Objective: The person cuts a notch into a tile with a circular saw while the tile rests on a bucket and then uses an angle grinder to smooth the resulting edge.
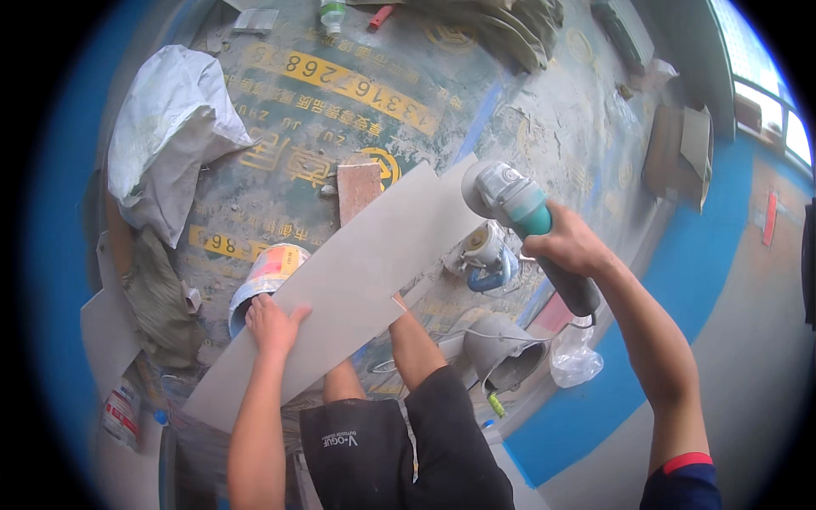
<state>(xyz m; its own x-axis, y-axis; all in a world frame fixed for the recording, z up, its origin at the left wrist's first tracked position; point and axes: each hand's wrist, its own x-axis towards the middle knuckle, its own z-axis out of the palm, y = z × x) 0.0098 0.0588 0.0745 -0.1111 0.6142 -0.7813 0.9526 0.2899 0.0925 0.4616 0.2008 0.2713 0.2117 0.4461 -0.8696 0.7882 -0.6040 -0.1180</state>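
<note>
A long pale-grey tile (365, 263) lies slantwise in front of me, with a step cut in its far right end. My left hand (274, 325) holds its left edge, thumb on top and fingers curling over the side. My right hand (565, 242) is wrapped around an angle grinder (525, 202) with a green and black body. The grinder's disc (473, 189) is at the tile's far right end; I cannot tell whether it touches. Under the tile's left side stands a paint bucket (276, 265) with an orange and white label, partly hidden.
A reddish slab (359, 189) sits beyond the tile. To the right are a blue-handled device (491, 265), a grey bucket on its side (503, 353), a clear plastic bag (576, 355) and a cardboard box (677, 157). A white sack (174, 119) stands left. Dust covers the printed floor sheet (280, 110).
</note>
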